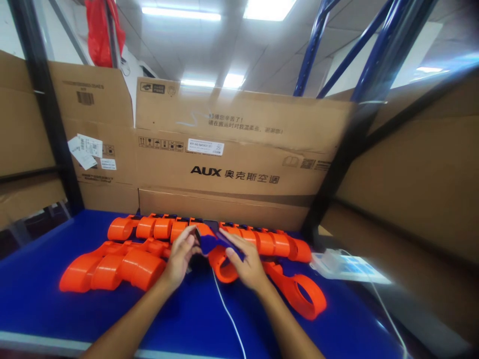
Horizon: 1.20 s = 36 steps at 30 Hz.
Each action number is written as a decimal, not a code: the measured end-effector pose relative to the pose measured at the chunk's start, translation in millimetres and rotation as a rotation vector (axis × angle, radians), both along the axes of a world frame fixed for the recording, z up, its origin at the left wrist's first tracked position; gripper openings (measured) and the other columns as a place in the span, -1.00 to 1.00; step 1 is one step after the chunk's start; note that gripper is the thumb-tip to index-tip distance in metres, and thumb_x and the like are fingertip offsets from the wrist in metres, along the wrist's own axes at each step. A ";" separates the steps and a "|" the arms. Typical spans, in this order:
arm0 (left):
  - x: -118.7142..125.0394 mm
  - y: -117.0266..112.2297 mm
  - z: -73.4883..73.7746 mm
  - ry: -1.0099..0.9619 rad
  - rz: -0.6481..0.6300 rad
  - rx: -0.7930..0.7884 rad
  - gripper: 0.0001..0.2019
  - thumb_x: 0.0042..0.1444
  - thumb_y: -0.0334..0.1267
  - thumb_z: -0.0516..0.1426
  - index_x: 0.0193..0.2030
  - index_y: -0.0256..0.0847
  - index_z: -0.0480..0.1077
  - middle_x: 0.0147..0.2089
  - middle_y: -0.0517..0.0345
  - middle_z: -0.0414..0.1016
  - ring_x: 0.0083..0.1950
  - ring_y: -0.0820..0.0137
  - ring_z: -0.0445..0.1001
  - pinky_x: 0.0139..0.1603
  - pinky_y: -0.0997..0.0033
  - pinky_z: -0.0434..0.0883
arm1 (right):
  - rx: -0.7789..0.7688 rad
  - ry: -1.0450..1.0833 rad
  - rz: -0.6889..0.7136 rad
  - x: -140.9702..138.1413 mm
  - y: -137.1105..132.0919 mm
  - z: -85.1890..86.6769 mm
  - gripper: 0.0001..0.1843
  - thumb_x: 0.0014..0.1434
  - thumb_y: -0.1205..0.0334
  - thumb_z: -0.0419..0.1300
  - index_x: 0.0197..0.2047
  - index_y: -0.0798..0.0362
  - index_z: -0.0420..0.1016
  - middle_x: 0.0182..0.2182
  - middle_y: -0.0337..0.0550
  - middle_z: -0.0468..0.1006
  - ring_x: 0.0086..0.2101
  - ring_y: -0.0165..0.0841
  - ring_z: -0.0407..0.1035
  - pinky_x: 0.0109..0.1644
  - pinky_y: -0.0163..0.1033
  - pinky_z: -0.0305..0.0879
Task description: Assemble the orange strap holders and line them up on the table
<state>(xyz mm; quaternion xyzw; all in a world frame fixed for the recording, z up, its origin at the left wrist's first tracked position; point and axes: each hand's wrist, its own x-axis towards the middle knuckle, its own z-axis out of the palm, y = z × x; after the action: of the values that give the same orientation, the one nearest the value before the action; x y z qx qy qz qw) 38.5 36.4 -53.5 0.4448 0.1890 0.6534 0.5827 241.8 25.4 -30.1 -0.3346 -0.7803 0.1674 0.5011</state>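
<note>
Behind the dark blue piece (208,244) stands a wall of cardboard (168,169), the largest thing here. Under the piece spreads a blue table (123,319). A row of orange rings (264,243) runs from side to side behind it; more rings (107,271) cluster to its left and nearer the person. A white tray (350,269) sits well to its right, and one loose ring (309,296) lies to its right, closer in.

The piece itself is up between the two hands, so neither is nearer. The left hand (180,257) has its fingers bent and closed on the piece's left edge; the right hand (247,259) grips its right side, thumb on the near face and fingers along the far edge. On that side the piece slants down toward the right palm; blur hides its full long axis. Another orange ring (227,273) shows just below it; whether they join, I cannot tell. Thinnest of all, a white cable (228,307) trails from beneath it toward the person.
</note>
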 end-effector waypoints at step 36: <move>-6.8 1.9 3.7 0.510 0.207 0.174 -0.61 0.23 0.05 0.11 -0.18 -0.26 0.55 -0.48 0.16 0.46 -0.48 0.45 0.43 -0.50 0.51 0.34 | 0.106 -0.177 -1.215 158.8 -98.0 81.3 -0.50 0.08 -0.31 0.23 -0.31 -0.02 0.63 -0.61 -0.10 0.55 -0.59 -0.14 0.42 -0.50 -0.14 0.21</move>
<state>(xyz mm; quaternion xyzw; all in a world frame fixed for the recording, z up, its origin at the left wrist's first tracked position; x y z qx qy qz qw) 31.7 38.3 -49.7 0.6214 0.3171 0.5901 0.4063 400.6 -72.6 51.2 -0.7067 -0.4960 -0.2152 0.4563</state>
